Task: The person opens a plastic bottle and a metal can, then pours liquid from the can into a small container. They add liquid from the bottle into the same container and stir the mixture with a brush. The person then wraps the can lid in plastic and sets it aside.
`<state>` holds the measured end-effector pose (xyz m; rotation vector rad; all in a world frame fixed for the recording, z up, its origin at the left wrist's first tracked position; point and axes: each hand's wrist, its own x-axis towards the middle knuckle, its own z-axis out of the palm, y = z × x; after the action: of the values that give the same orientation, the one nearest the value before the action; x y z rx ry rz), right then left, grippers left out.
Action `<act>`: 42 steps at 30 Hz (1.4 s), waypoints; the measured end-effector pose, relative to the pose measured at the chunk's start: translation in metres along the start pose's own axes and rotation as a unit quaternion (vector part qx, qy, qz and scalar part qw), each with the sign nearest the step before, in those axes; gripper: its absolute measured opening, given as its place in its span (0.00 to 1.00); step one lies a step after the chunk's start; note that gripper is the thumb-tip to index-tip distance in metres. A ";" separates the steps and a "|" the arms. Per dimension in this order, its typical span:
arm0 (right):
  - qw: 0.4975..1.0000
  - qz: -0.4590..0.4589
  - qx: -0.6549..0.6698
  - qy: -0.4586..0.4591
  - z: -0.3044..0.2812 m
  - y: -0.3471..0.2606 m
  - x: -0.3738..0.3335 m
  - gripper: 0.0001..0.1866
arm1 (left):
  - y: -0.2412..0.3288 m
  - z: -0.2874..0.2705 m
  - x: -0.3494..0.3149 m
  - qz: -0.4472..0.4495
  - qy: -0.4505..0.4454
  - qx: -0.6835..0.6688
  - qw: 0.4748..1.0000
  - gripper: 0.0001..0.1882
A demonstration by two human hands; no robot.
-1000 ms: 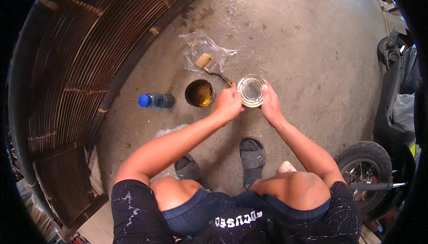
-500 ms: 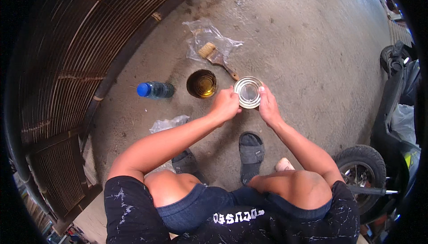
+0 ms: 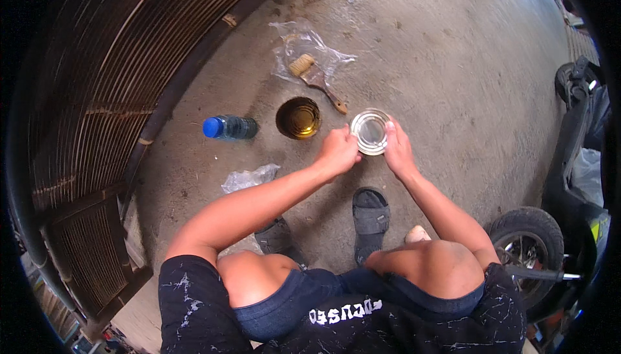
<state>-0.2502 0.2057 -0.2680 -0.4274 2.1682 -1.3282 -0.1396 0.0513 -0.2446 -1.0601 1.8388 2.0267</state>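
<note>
A round, silver tin can (image 3: 370,131) with ridged rings on its top is held up in front of me. My left hand (image 3: 339,153) is closed at its left edge, fingers curled. On the other side, my right hand (image 3: 399,148) grips the wall, thumb near the rim. Left of the can, an open tin (image 3: 298,118) with amber liquid inside stands on the floor. A flat paintbrush (image 3: 317,83) with a worn wooden handle lies beyond it, bristles on a clear plastic sheet (image 3: 326,56).
A bottle with a blue cap (image 3: 230,128) stands left of the open tin. Crumpled plastic (image 3: 249,178) lies near my left foot. A slatted bamboo wall (image 3: 116,76) runs along the left. At the right is a parked motorbike with its wheel (image 3: 527,247) near my knee.
The view has shifted slightly, so the floor things sit a little further right. Both hands and the tin can have moved slightly right; the grip looks the same.
</note>
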 end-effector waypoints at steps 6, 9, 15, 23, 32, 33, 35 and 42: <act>1.000 0.001 -0.011 -0.025 -0.004 0.003 -0.011 0.26 | -0.005 0.004 -0.014 -0.022 -0.006 -0.029 0.999 0.18; 1.000 -0.005 -0.010 -0.018 -0.001 0.018 -0.007 0.26 | -0.019 0.010 -0.001 -0.013 -0.022 0.027 0.999 0.17; 0.999 -0.027 -0.028 -0.035 0.007 -0.005 -0.024 0.27 | -0.022 -0.007 -0.015 -0.017 -0.009 0.018 1.000 0.19; 0.996 -0.012 -0.078 -0.033 0.001 -0.006 -0.032 0.27 | -0.020 0.001 -0.022 -0.015 0.004 -0.021 1.000 0.19; 0.996 -0.042 -0.081 0.007 -0.011 -0.007 -0.019 0.27 | -0.011 0.006 -0.014 0.011 -0.017 0.045 0.999 0.18; 0.995 -0.043 -0.087 -0.004 -0.012 0.002 -0.015 0.27 | -0.013 0.006 -0.012 0.000 -0.028 0.061 0.998 0.19; 0.994 -0.026 -0.106 -0.022 -0.017 0.022 -0.015 0.26 | -0.006 0.001 -0.005 0.011 -0.031 0.041 0.999 0.18; 0.993 -0.033 -0.115 -0.010 -0.008 -0.003 -0.028 0.25 | -0.016 0.005 -0.019 -0.027 -0.022 -0.012 0.999 0.19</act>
<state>-0.2328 0.2248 -0.2549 -0.6040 2.3173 -1.1044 -0.1183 0.0645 -0.2451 -1.0510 1.7493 2.0307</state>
